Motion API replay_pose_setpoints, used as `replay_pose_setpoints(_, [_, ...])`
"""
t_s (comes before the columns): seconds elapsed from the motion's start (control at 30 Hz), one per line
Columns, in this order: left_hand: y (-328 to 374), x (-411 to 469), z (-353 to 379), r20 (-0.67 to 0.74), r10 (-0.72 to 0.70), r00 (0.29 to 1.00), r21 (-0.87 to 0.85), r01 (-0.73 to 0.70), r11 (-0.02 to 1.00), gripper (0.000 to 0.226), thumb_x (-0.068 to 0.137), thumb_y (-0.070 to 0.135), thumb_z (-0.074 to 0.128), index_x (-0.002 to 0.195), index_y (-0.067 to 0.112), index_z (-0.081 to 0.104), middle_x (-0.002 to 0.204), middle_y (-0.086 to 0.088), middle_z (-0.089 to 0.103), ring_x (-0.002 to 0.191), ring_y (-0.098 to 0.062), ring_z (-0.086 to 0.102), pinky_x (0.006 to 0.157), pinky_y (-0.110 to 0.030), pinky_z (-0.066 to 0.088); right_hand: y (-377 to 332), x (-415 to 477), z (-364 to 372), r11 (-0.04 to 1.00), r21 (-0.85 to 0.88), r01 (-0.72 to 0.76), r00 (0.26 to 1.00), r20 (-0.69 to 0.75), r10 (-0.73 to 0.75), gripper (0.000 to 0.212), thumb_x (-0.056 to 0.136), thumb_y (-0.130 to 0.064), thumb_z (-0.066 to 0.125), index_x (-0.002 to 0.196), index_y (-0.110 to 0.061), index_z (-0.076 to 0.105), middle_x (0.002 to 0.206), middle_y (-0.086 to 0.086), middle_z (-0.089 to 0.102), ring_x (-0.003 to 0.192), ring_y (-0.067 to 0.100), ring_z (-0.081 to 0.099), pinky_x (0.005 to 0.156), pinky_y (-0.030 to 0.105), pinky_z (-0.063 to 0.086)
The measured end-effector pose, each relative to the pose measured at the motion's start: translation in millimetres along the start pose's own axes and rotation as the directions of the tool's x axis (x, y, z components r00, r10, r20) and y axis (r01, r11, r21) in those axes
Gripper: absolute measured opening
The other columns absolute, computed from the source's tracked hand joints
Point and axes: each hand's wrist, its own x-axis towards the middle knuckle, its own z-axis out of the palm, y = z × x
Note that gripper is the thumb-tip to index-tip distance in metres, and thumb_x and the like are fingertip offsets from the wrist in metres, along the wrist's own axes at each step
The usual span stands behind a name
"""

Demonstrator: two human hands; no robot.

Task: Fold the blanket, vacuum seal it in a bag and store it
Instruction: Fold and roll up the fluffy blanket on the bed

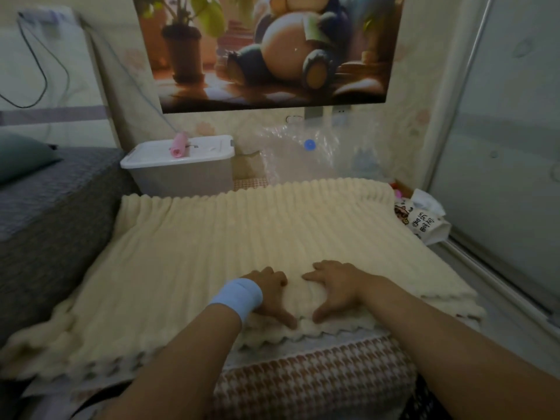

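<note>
1. Blanket (242, 237), cream and ribbed, lay spread in layers over a houndstooth cushion (318, 377), beside the grey bed (45, 213).
2. Left hand (269, 295) and right hand (336, 291) sat close together at its near scalloped edge, fingers on top, thumbs at the edge. Grip: pinching or only pressing could not be told.
3. Judged step: folding. Take all layers together, carry them square to the far edge, and smooth out air.
4. Vacuum bag (291, 159) leaned on the wall beyond, with a lidded storage box (181, 168) to its left.

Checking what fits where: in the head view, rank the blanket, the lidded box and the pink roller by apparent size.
1. blanket
2. lidded box
3. pink roller
The blanket lies nearest the camera, which exaggerates its lead.
</note>
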Motion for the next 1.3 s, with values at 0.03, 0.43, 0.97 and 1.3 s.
replay_pose_setpoints(0.03, [1.6, 1.0, 3.8, 0.007, 0.005, 1.000, 0.038, -0.005, 0.999, 0.112, 0.057, 0.076, 0.070, 0.147, 0.030, 0.021, 0.146, -0.003, 0.030, 0.130, -0.032, 0.040, 0.104, -0.051, 0.039, 2.1, -1.3, 3.1, 1.000, -0.026, 0.011, 1.000, 0.007, -0.011, 0.109, 0.068, -0.074, 0.071, 0.156, -0.038, 0.017, 0.166, 0.001, 0.009, 0.151, 0.023, 0.010, 0.121, 0.042, 0.013])
replay_pose_setpoints(0.43, [-14.0, 52.1, -49.7, -0.008, 0.090, 0.996, -0.161, -0.090, 0.983, 0.035, 0.095, 0.041, 0.048, 0.121, 0.020, 0.056, 0.126, -0.003, 0.058, 0.117, -0.025, 0.054, 0.098, -0.031, 0.039, 31.5, 54.0, -30.6, 0.960, 0.275, 0.048, 0.999, -0.005, -0.049, 0.058, 0.085, -0.055, 0.043, 0.133, -0.024, 0.056, 0.137, 0.000, 0.056, 0.122, 0.022, 0.052, 0.104, 0.040, 0.041])
replay_pose_setpoints(0.97, [69.6, -1.7, -20.0, 0.040, 0.154, 0.987, 0.138, -0.158, 0.978, 0.089, 0.066, 0.078, 0.061, 0.137, 0.029, 0.042, 0.132, -0.001, 0.046, 0.117, -0.027, 0.050, 0.096, -0.043, 0.044, 27.2, -28.5, 29.0, 0.988, -0.116, 0.102, 0.987, -0.114, -0.115, 0.071, 0.076, -0.072, 0.058, 0.136, -0.035, 0.045, 0.107, -0.001, 0.043, 0.092, 0.020, 0.049, 0.072, 0.032, 0.039])
replay_pose_setpoints(1.3, [82.3, 0.6, -28.1, -0.204, 0.078, 0.976, 0.082, -0.062, 0.995, 0.040, 0.090, 0.045, 0.048, 0.116, 0.016, 0.058, 0.119, -0.007, 0.062, 0.104, -0.028, 0.060, 0.089, -0.036, 0.048, 36.6, -37.9, 15.4, 0.998, -0.030, 0.054, 0.888, -0.456, -0.062, 0.035, 0.097, -0.049, 0.038, 0.098, -0.021, 0.060, 0.094, 0.004, 0.066, 0.085, 0.027, 0.061, 0.065, 0.035, 0.042])
